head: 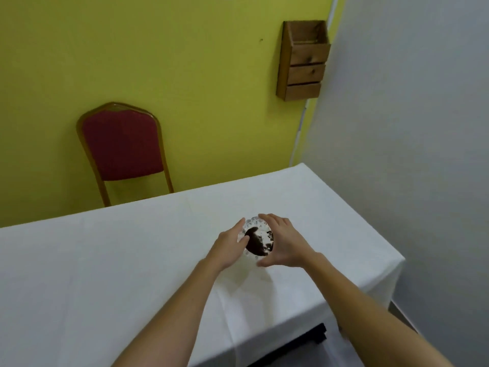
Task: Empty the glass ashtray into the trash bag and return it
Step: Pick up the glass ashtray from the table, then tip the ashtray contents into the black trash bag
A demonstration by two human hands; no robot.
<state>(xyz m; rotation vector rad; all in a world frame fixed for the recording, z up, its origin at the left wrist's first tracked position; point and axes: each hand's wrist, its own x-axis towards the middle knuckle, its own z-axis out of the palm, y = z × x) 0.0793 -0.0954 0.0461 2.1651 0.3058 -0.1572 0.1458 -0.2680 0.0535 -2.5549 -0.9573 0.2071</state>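
Note:
A clear cut-glass ashtray with dark ash and debris inside rests on the white tablecloth, toward the table's right half. My left hand presses against its left side. My right hand curls around its right and far rim, thumb at the near edge. Both hands cup the ashtray between them. No trash bag is in view.
A red padded chair with a gold frame stands against the yellow wall beyond the table. A wooden wall box hangs near the corner. The grey wall lies to the right, and the table's right edge drops off there.

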